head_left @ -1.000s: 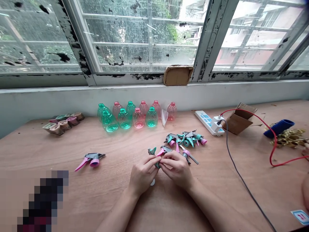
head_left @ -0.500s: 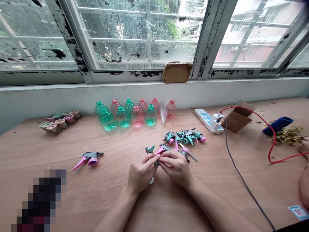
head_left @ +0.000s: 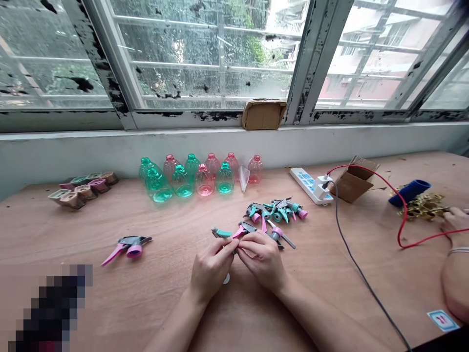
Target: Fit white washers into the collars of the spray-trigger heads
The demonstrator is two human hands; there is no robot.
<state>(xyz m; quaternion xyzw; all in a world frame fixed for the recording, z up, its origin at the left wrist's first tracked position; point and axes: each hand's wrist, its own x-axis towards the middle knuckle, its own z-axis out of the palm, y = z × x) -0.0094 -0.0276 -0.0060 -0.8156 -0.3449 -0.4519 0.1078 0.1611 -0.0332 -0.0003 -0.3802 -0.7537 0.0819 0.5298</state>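
Note:
My left hand [head_left: 209, 268] and my right hand [head_left: 263, 259] meet at the middle of the table, fingertips pinched together. Between them is a green and grey trigger spray head [head_left: 222, 233]; its green lever sticks out beyond my left fingers, while the rest is mostly covered. A small white disc [head_left: 226, 279] shows just below my left hand. Right behind my fingers lies a pink and grey spray head [head_left: 245, 228], and another [head_left: 276, 233] sits beyond my right hand. Farther back is a pile of green, grey and pink spray heads [head_left: 280, 210].
One pink and grey spray head [head_left: 132, 245] lies at left. Green bottles [head_left: 183, 183] and red bottles [head_left: 204, 182] line the wall, with hexagonal containers [head_left: 86, 189] leftward. At right are a power strip [head_left: 309, 185], cables, a cardboard box [head_left: 353, 181] and another person's hand [head_left: 454, 225].
The green lever of the spray head in my fingers has turned and now lies flatter, pointing left. My view has shifted slightly, and more of the other person's arm shows at right.

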